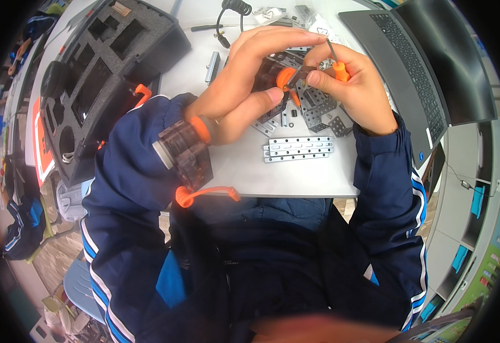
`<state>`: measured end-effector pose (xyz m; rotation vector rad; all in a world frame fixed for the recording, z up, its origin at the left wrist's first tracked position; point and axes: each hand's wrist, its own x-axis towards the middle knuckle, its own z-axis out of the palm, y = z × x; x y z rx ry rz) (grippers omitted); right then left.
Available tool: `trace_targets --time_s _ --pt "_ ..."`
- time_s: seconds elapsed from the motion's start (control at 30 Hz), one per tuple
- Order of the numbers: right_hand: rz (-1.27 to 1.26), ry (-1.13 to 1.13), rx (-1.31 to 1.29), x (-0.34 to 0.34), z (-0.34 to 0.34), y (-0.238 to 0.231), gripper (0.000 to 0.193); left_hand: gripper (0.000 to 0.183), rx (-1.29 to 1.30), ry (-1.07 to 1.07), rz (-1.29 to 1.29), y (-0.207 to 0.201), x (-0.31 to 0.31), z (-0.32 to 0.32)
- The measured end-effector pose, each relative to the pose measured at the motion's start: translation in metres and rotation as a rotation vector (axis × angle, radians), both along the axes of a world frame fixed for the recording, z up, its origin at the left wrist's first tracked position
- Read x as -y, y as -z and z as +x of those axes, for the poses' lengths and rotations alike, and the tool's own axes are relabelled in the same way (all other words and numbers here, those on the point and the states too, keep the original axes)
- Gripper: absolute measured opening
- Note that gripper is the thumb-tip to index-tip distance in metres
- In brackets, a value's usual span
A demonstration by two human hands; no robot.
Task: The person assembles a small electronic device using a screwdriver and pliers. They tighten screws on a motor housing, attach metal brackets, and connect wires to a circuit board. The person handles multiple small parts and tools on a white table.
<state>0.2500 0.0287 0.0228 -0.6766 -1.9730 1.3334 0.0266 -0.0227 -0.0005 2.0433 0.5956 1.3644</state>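
— Clamped, both of them: the left hand (244, 86) wraps a dark assembly with an orange wheel (285, 77), fingers over the top, thumb underneath; the right hand (355, 86) pinches a small orange-handled screwdriver (337, 63).

— Where is all that relative to the flat perforated metal plate (299, 148)?

— Just beyond it, held up off the white table (295, 177). More perforated metal pieces (318, 108) lie between the plate and the hands. The laptop (415, 68) sits to the plate's right, the black foam-lined case (101, 68) well to its left.

— Which step, would you say?

— A fastening step, I'd judge: the driver is being brought to a screw on the assembly near the wheel. Its tip is hidden, so I can't tell whether it is seated.

— And the next move?

— Probably a steady left hand while the right keeps the driver in line and twists.

— How does the driver lie?

— Its long axis runs steeply, thin shaft pointing up and away from the plate, slightly leftward; the orange handle sits lower, between the fingers.
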Motion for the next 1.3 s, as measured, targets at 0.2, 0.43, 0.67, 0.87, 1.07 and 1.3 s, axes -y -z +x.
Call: trace_targets --time_s 0.2,0.43,0.67,0.87,1.07,1.3 --pt "-0.073 -0.004 0.035 -0.003 0.002 0.001 0.015 0.074 -0.025 -0.018 0.013 0.002 0.000 -0.001" --pt "-0.093 0.028 0.076 -0.005 0.005 0.002 0.013 0.073 -0.007 -0.016 -0.019 0.003 0.000 0.001" --pt "-0.280 0.268 0.035 -0.031 0.029 -0.008 0.011 0.071 0.012 -0.005 0.122 -0.008 -0.001 -0.005" --pt "0.024 0.362 0.196 -0.036 0.028 0.014 0.021 0.068 0.007 -0.080 0.034 -0.006 -0.001 -0.005" --pt "0.190 0.425 0.322 -0.032 0.021 0.017 0.020 0.064 0.114 -0.205 0.027 0.006 -0.005 0.000" --pt "0.347 0.441 0.375 -0.029 0.021 0.019 0.020 0.078 0.199 -0.072 -0.123 0.016 -0.015 -0.014"
